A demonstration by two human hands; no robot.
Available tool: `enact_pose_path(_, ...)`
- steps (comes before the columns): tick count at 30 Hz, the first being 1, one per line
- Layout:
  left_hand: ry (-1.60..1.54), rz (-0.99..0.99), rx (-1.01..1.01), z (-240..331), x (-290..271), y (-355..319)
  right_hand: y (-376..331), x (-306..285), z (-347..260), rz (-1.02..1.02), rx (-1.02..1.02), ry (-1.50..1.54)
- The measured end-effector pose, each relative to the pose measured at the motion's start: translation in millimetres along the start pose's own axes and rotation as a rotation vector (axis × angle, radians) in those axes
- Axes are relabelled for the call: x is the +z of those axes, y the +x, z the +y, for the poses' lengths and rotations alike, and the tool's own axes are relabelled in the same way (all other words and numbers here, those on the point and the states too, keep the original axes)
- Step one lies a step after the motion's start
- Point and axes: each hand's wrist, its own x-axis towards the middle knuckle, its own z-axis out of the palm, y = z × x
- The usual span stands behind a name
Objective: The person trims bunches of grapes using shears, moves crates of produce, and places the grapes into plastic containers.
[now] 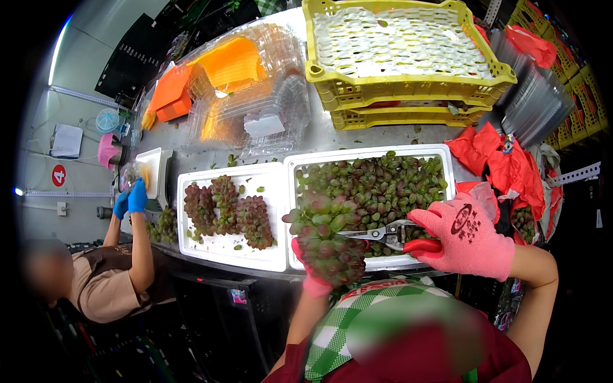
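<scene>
- A pale wall (83, 175) closes off the left of the room, bearing a light strip (60, 51) and a round red sign (59, 181).
- The grey metal tabletop (322, 135) runs across the view, with loose grapes strewn between the containers.
- A co-worker in blue gloves (136, 196) stands at its left end, beside a scale-like device (163, 182).
- Two stacked yellow crates (415, 89) sit at the back, the upper lined with white foam netting (408, 48).
- Clear plastic clamshells (290, 96) pile up left of them.
- The right white tray (377, 152) is heaped with loose grapes (389, 185); the left white tray (262, 261), just beside it, carries three bunches.
- Crumpled red packaging (518, 179) lies to the right.
- The right hand (469, 239), gloved in pink, has its fingers clamped on the handles of the pruning shears.
- The left hand (317, 284) holds up the grape bunch (329, 239) over the right tray's near-left corner, fingers closed against it, though mostly hidden.
- The pruning shears (377, 234) point at that bunch, blade tip against or just before its grapes; contact is unclear.
</scene>
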Motion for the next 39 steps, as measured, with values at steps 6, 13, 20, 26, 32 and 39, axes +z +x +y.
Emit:
enact_pose_path(6,-0.194,-0.038,-0.045,1,-1,-1,6,-13,-10,-0.024,-0.051,-0.197)
enact_pose_path(13,-0.210,0.068,-0.044,2,6,3,10,0,2,0.010,-0.023,-0.005)
enact_pose_path(20,-0.253,0.004,-0.129,-8,-13,-6,6,25,12,0.025,0.140,0.355)
enact_pose_path(26,0.417,0.073,0.067,5,19,9,19,79,4,-0.016,0.424,1.437)
enact_pose_path(32,0.025,0.032,0.051,7,30,12,48,115,-20,0.154,0.405,1.703)
enact_pose_path(39,0.145,0.044,-0.063,29,41,8,68,145,-6,0.169,0.441,1.758)
